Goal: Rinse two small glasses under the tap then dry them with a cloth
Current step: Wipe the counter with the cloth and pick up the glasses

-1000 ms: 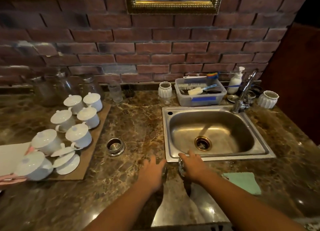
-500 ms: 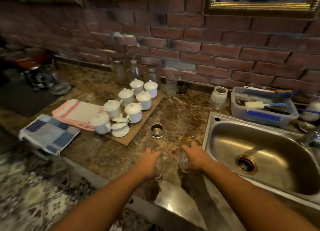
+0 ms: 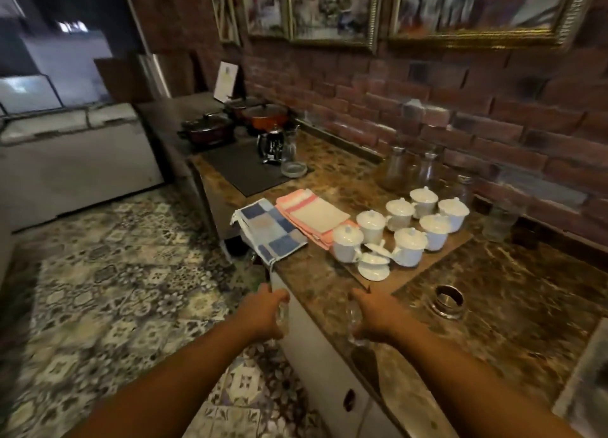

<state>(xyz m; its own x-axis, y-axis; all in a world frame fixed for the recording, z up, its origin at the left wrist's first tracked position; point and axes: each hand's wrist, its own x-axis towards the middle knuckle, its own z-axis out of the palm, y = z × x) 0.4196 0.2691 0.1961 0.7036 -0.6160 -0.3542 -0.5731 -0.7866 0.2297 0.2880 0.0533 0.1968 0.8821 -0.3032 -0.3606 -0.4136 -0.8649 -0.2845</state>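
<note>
My left hand (image 3: 265, 316) grips a small clear glass (image 3: 283, 314), held off the counter's front edge above the floor. My right hand (image 3: 373, 317) grips a second small glass (image 3: 351, 319) just over the marble counter (image 3: 493, 322) near its front edge. Both glasses are mostly hidden by my fingers. A blue checked cloth (image 3: 271, 230) lies folded at the counter's corner, partly hanging over the edge. A pink striped cloth (image 3: 312, 215) lies beside it. Only the sink's corner (image 3: 582, 388) shows at the right edge; the tap is out of view.
Several white lidded cups (image 3: 408, 227) stand on a brown mat behind my right hand. A small metal cup (image 3: 447, 301) sits to the right. Glass jars (image 3: 411, 171) line the brick wall. A kettle (image 3: 273, 146) and pots (image 3: 263, 116) stand further left.
The view has swung left, away from the sink. Both hands have moved left along the counter's front edge with the glasses; the left one now hangs past the edge.
</note>
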